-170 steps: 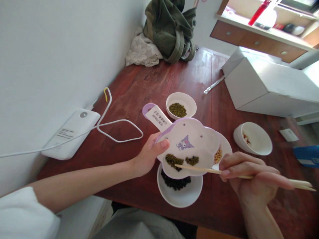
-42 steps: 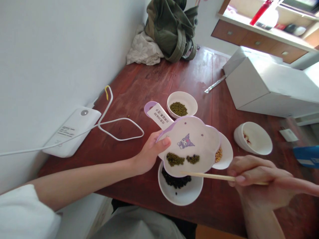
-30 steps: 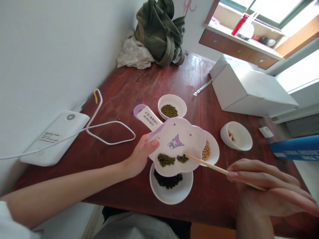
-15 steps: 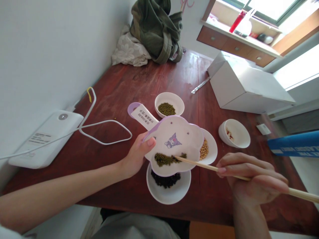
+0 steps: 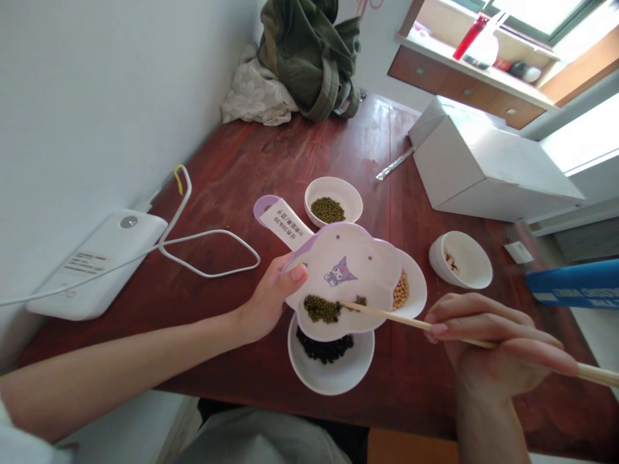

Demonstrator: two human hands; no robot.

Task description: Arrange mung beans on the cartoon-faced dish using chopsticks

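My left hand (image 5: 268, 298) grips the rim of a white and purple flower-shaped plate (image 5: 360, 258) with a cartoon print, tilted above the table. Green beans (image 5: 322, 309) lie heaped at the plate's low edge. My right hand (image 5: 488, 345) is closed on wooden chopsticks (image 5: 391, 314), whose tips reach into the beans on the plate. Under the plate sit a white dish of black beans (image 5: 329, 367) and a dish of yellow beans (image 5: 411, 290), both partly hidden by it.
On the red wooden table (image 5: 290, 154) stand a dish of green beans (image 5: 333, 201), a white bowl (image 5: 461, 261) with a few red bits, a large white box (image 5: 483, 171), a white device (image 5: 94, 261) with a looped cable, and a green bag (image 5: 312, 55) at the far end.
The chopstick tips have swept through the green beans on the plate, pushing the two small heaps toward each other. My left hand keeps the plate tilted in the same place.
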